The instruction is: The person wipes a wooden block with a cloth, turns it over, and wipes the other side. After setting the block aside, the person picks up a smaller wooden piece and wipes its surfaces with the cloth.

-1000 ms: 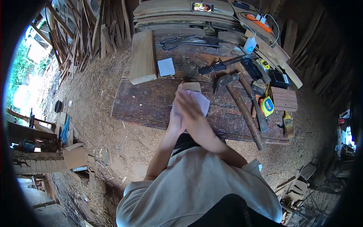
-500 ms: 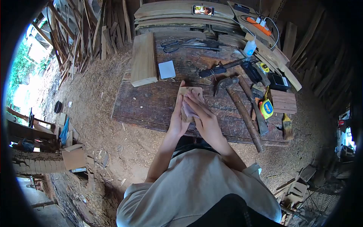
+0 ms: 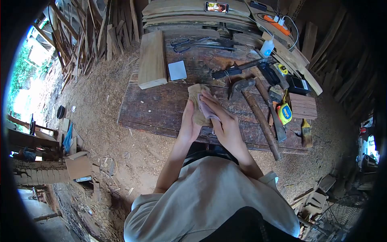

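Note:
My left hand (image 3: 188, 125) is wrapped around the left side of a small pale wooden block (image 3: 194, 91) above the workbench's front part. My right hand (image 3: 224, 125) presses a folded pinkish sheet of sandpaper (image 3: 207, 111) against the block's right side, its fingers laid over the sheet. Part of the block is hidden behind both hands. Just to the right, a claw hammer (image 3: 258, 113) lies on the workbench (image 3: 161, 105). A white square card (image 3: 177, 70) lies beyond my left hand.
A thick plank (image 3: 152, 60) lies at the bench's left. On the right are a yellow tape measure (image 3: 285, 113), a brush (image 3: 307, 135), a brown wood block (image 3: 303, 107) and a glue bottle (image 3: 267, 48). Scissors (image 3: 181, 45) and a phone (image 3: 216, 7) sit farther back.
The wooden block has tilted and turned in my left hand, showing more of its face. My right hand has shifted slightly right with the sandpaper, which shows more now.

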A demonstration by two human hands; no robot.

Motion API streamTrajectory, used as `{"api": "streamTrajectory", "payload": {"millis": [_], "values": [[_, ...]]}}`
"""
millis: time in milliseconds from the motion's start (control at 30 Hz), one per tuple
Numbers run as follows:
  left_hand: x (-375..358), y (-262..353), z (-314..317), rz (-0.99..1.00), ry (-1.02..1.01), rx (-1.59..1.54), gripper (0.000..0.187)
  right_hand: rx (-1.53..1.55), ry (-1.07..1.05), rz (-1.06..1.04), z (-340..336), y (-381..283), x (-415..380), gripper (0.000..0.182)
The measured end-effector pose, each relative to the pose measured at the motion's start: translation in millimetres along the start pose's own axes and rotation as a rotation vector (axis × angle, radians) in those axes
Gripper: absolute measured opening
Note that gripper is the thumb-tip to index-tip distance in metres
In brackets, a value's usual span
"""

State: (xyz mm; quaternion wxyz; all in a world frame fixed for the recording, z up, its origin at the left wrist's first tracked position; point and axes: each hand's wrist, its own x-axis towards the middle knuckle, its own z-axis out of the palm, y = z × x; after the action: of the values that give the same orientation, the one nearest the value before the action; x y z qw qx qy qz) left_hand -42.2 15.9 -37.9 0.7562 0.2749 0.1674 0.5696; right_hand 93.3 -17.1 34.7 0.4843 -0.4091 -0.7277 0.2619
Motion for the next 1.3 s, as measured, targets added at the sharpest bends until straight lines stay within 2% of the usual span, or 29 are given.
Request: {"api": "streamTrajectory", "payload": {"millis": [67,133,233,333,367,400,433,467,567,800,900,967,1067,1133,1200,1300], "values": [[-1,2,2,-0.029,0.011,0.004,0.061,0.033,0.002,-0.01,-2,-2,4,0.06],[-1,4,7,0.025,-0.042,0.09,0.059,0.067,0.003,-0.018,-5,-5,12,0.06],[0,2,0,-0.036,-0.033,-0.013,0.057,-0.199,0.136,-0.188,-11,-3,28,0.062],[4,1,8,-0.023,0.059,-0.013,0.054,-0.285,0.135,-0.199,-3,-3,29,0.063],[2,1,7,-0.02,0.058,-0.013,0.054,-0.201,0.03,-0.125,2,-3,21,0.063],[-3,-2,6,-0.003,0.153,0.029,0.053,-0.201,0.028,-0.129,8,-1,16,0.063],[-8,-4,5,0.012,0.251,0.07,0.052,-0.236,-0.056,-0.179,14,0,11,0.062],[-11,-6,3,0.012,0.253,0.069,0.052,-0.27,-0.14,-0.226,17,0,5,0.062],[-17,-8,1,-0.017,0.32,0.066,0.05,-0.237,-0.19,-0.21,15,-8,-9,0.06],[-2,2,12,-0.029,0.27,0.102,0.046,-0.25,-0.146,-0.192,5,3,3,0.055],[1,-4,1,0.06,0.171,0.122,0.046,-0.28,-0.097,-0.179,6,2,6,0.054],[-6,-4,2,0.003,0.233,0.007,0.045,-0.285,-0.112,-0.198,16,0,-4,0.055],[-6,-4,1,-0.014,0.28,0.023,0.045,-0.294,-0.159,-0.211,16,-8,-13,0.056],[-4,-4,3,-0.025,0.306,0.027,0.044,-0.206,-0.094,-0.164,11,1,-12,0.057],[2,-1,8,0.033,0.17,0.09,0.043,-0.223,-0.012,-0.138,5,13,-1,0.053],[5,-1,9,0.028,0.159,0.084,0.041,-0.234,0.015,-0.126,1,14,11,0.051]]}}
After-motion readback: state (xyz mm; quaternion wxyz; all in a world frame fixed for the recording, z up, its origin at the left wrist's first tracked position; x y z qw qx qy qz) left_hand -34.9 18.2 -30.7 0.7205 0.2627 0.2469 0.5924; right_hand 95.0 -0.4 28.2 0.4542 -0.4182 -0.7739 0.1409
